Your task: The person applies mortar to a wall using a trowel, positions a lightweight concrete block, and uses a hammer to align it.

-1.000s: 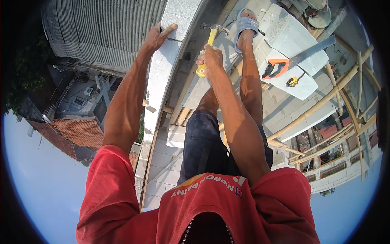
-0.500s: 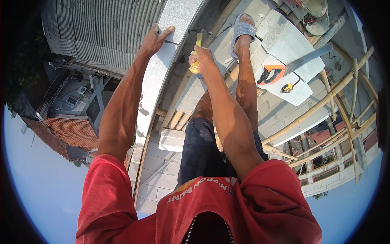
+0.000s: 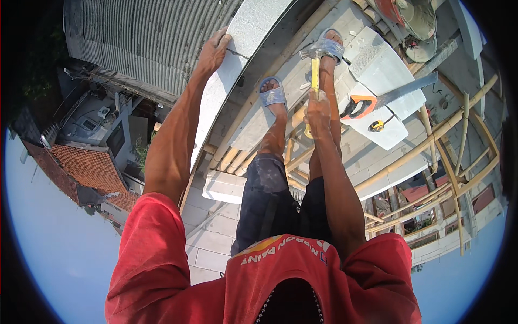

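My left hand (image 3: 215,53) grips the outer edge of a white lightweight block (image 3: 249,33) on top of the narrow wall, thumb over the top face; its other fingers are partly hidden. In my right hand (image 3: 317,110) is a claw hammer (image 3: 315,73), fingers wrapped round its yellow handle. The hammer's metal head is raised in front of my sandalled right foot, apart from the wall.
A handsaw (image 3: 402,90) with an orange grip and a yellow tape measure (image 3: 376,126) lie on white blocks (image 3: 380,59) at the right. Bamboo poles (image 3: 426,140) run beside them. Beyond the wall are a corrugated roof (image 3: 140,48) and a drop to lower houses.
The hammer has moved right, away from the wall, in my right hand. My left foot has come into view. My left hand stays at the block's edge, its thumb closer to the fingers.
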The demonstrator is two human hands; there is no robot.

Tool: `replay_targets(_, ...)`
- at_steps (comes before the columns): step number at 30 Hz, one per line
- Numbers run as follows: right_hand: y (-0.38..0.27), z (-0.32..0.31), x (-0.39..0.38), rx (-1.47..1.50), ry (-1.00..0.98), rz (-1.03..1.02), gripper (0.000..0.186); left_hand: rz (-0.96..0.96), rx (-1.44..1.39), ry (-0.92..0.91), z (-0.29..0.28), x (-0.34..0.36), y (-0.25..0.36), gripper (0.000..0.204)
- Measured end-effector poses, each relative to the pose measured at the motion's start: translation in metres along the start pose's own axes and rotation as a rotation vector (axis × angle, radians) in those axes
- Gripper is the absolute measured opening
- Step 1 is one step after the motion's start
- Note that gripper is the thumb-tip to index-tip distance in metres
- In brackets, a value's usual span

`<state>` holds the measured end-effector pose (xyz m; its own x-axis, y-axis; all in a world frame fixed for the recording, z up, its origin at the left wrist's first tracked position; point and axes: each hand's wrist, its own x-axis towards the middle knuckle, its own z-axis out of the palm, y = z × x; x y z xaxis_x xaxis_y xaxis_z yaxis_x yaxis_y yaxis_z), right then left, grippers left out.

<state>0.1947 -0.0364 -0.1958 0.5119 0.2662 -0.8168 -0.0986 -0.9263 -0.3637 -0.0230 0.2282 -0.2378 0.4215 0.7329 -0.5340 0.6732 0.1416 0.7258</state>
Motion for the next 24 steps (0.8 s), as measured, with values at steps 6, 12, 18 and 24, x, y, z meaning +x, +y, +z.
replay_targets(6, -0.001, -0.014, -0.019, 0.232, -0.115, 0.201, 0.029, -0.070, 0.197, -0.057, -0.014, -0.015, -0.019, 0.058)
replay_targets(12, 0.024, -0.002, -0.036, 0.327, -0.208, 0.222, 0.026, -0.043, 0.103, -0.066, -0.007, -0.025, -0.019, 0.061)
replay_targets(18, 0.023, 0.020, -0.043, 0.459, -0.280, 0.298, 0.018, -0.038, 0.131, 0.031, -0.001, -0.014, -0.002, 0.074)
replay_targets(24, 0.017, 0.024, -0.048, 0.511, -0.269, 0.292, 0.018, 0.054, 0.209, 0.039, 0.011, 0.016, 0.018, 0.099)
